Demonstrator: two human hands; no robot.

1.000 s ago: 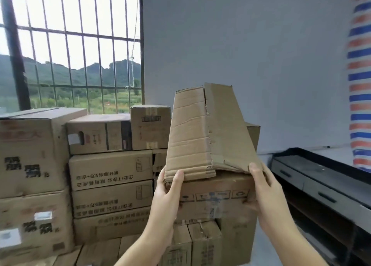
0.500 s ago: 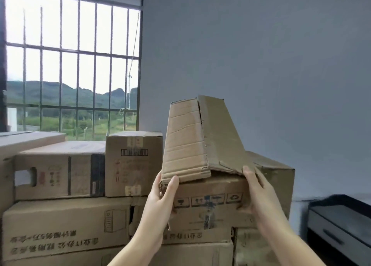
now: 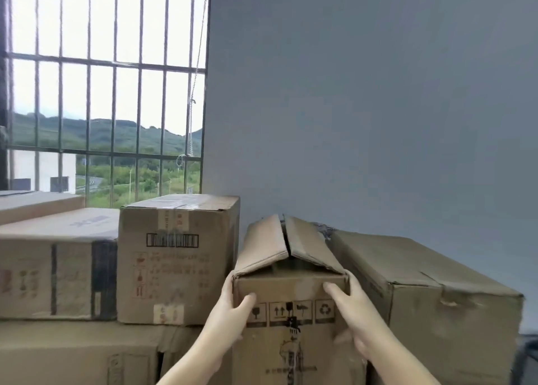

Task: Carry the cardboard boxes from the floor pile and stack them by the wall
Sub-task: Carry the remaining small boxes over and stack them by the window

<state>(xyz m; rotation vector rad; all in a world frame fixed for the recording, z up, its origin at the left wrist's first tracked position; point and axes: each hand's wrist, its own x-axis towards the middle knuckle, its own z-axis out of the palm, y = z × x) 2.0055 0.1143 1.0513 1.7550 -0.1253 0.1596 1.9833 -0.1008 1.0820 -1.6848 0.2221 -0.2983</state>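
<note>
The carried box (image 3: 291, 291) hides what it rests on. Left hand (image 3: 233, 312) and right hand (image 3: 353, 312) clasp its front corners, thumbs across the face.

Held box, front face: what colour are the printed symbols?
Black, on plain brown cardboard, on the held box; head view shows it.

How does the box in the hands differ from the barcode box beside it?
The held box has loose top flaps standing up in a ridge; the barcode box is taped flat. The held box shows handling symbols, the barcode box a barcode. Both hands, left and right, grip only the held box. Both are brown cardboard.
</note>
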